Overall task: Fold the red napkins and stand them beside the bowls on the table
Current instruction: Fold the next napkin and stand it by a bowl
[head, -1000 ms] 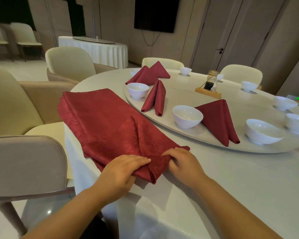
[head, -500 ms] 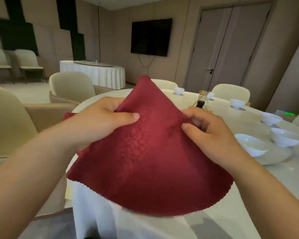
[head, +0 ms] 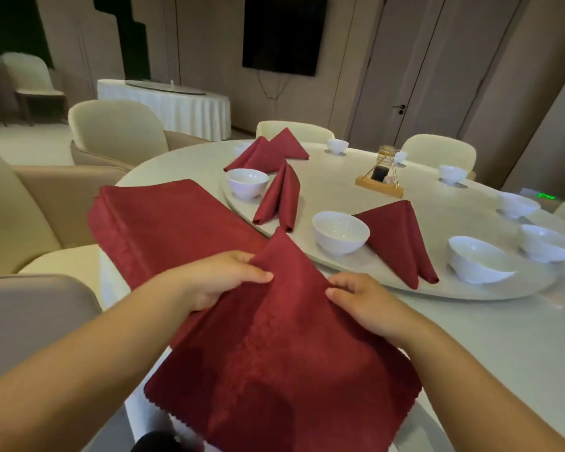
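Over the near edge of the round white table (head: 503, 347), a person is holding up a dark red patterned cloth napkin (head: 274, 353), its corner peaking upward. The left hand (head: 222, 282) is pinching its left side, thumb on top. The right hand (head: 369, 305) is gripping the right side with curled fingers. Behind it, a flat pile of red napkins (head: 163, 223) is lying on the table. Farther back, a folded red napkin (head: 402, 236) is standing just beside a white ceramic bowl (head: 340, 231) on the pale round turntable (head: 388, 290).
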`<control>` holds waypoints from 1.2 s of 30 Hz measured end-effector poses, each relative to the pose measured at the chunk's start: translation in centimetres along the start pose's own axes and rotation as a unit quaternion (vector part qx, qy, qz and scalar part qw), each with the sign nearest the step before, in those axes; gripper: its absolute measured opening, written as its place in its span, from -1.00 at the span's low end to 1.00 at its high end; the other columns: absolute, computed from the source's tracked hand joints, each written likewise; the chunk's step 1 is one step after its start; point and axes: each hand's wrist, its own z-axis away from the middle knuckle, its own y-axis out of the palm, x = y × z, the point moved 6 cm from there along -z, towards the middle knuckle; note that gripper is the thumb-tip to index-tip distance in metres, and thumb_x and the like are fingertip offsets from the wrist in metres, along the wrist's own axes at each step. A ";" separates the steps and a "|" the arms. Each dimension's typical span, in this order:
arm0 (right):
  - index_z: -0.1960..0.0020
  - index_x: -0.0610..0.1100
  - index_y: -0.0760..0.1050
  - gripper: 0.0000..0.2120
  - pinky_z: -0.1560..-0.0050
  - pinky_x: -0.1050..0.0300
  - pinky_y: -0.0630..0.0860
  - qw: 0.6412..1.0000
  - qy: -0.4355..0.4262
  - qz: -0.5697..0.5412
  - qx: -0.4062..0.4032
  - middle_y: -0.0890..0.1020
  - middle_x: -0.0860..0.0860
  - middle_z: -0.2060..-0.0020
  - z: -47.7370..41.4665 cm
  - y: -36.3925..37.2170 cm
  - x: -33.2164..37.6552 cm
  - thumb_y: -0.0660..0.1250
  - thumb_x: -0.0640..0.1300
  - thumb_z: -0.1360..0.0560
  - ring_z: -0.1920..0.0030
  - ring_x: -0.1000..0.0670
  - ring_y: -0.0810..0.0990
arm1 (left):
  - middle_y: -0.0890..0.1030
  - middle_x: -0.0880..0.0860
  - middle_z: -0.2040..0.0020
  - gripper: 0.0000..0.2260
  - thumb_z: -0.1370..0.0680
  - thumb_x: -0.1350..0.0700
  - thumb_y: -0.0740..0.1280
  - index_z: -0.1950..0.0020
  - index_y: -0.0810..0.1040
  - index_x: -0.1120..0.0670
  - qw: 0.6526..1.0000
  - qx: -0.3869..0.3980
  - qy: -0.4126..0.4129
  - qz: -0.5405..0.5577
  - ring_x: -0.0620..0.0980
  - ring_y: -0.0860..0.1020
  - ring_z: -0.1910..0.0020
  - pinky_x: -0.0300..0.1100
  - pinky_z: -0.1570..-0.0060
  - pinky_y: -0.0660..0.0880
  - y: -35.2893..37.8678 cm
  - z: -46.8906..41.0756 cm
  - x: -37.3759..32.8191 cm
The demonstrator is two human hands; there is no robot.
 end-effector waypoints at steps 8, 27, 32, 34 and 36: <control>0.03 -0.26 0.52 -0.79 0.11 0.16 0.36 0.986 0.030 0.155 -0.044 0.60 -0.11 0.05 -6.8 1.5 -4.7 0.12 -0.22 -0.56 0.09 -0.02 0.49 | 0.61 0.04 0.44 -0.85 -0.51 0.36 0.27 0.19 0.55 0.18 0.996 -0.056 -0.042 -0.058 -0.07 0.57 0.51 -0.25 0.42 0.55 -3.0 -7.5 3.8; -0.01 -0.11 0.48 -0.86 0.31 0.37 0.32 0.986 0.082 0.116 -0.090 0.48 0.04 0.16 -6.0 -3.2 -7.6 0.35 -0.18 -0.46 0.26 0.15 0.42 | 0.52 0.05 0.06 -0.71 -0.45 0.22 0.41 -0.12 0.46 0.09 0.961 -0.125 -0.043 -0.242 -0.07 0.49 0.14 -0.43 0.49 0.44 -8.4 -7.0 2.4; 0.03 -0.13 0.46 -0.88 0.37 0.36 0.37 0.987 0.132 0.079 -0.036 0.48 0.04 0.28 -3.1 -4.4 -8.6 0.33 -0.28 -0.46 0.34 0.09 0.43 | 0.55 0.03 0.19 -0.82 -0.44 0.30 0.40 0.02 0.50 0.12 0.952 -0.120 -0.079 -0.272 -0.09 0.50 0.21 -0.42 0.48 0.46 -10.5 -1.9 4.5; 0.05 -0.15 0.47 -0.88 0.43 0.43 0.35 0.987 0.137 0.087 -0.011 0.48 0.03 0.29 -2.5 -4.1 -8.6 0.31 -0.32 -0.46 0.33 0.06 0.43 | 0.57 0.02 0.26 -0.82 -0.42 0.33 0.41 0.13 0.53 0.08 0.949 -0.110 -0.086 -0.283 -0.07 0.51 0.26 -0.40 0.48 0.46 -10.9 -0.6 4.9; 0.12 -0.12 0.46 -0.87 0.45 0.43 0.34 0.985 0.145 0.095 0.003 0.48 0.03 0.30 -2.2 -3.7 -8.8 0.31 -0.33 -0.46 0.34 0.07 0.43 | 0.59 -0.05 0.37 -0.79 -0.38 0.30 0.46 0.18 0.53 0.02 0.945 -0.102 -0.087 -0.298 -0.05 0.53 0.32 -0.37 0.46 0.47 -11.1 0.2 4.9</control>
